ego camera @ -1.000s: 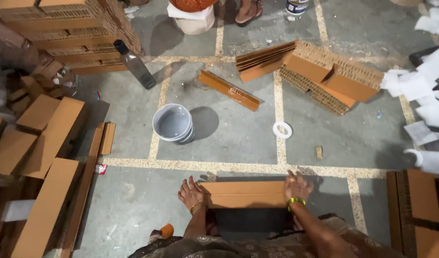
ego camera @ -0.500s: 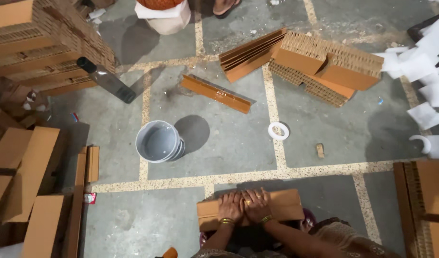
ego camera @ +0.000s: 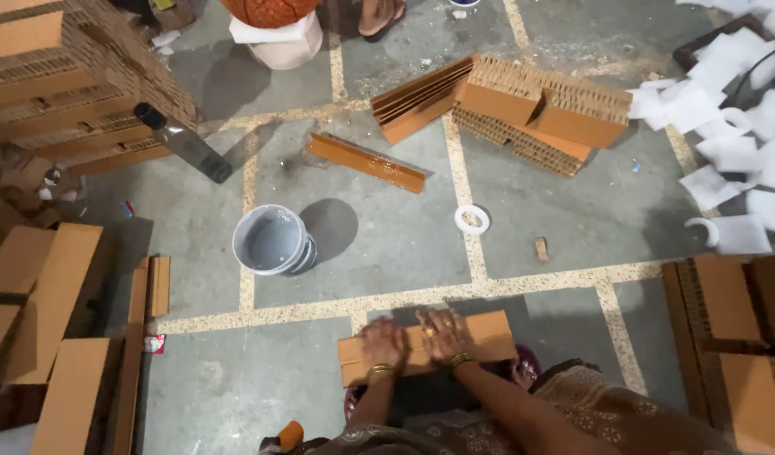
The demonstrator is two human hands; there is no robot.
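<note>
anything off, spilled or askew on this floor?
Mostly untidy rather than damaged. A dark bottle lies on its side near the cardboard stacks. White scraps are strewn at the right. One cardboard strip lies alone, askew to the floor lines. Both hands press flat on a cardboard piece.

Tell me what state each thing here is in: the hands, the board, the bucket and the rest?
Left hand: flat, palm down on the cardboard piece.
Right hand: flat, pressing beside the left.
Cardboard piece: lying flat under both hands.
Bucket: upright, open, holding grey liquid.
Tape roll: lying flat on the floor.
Brown strip: lying alone, looks wet and glossy.
Dark bottle: leaning against the cardboard stack.
</note>
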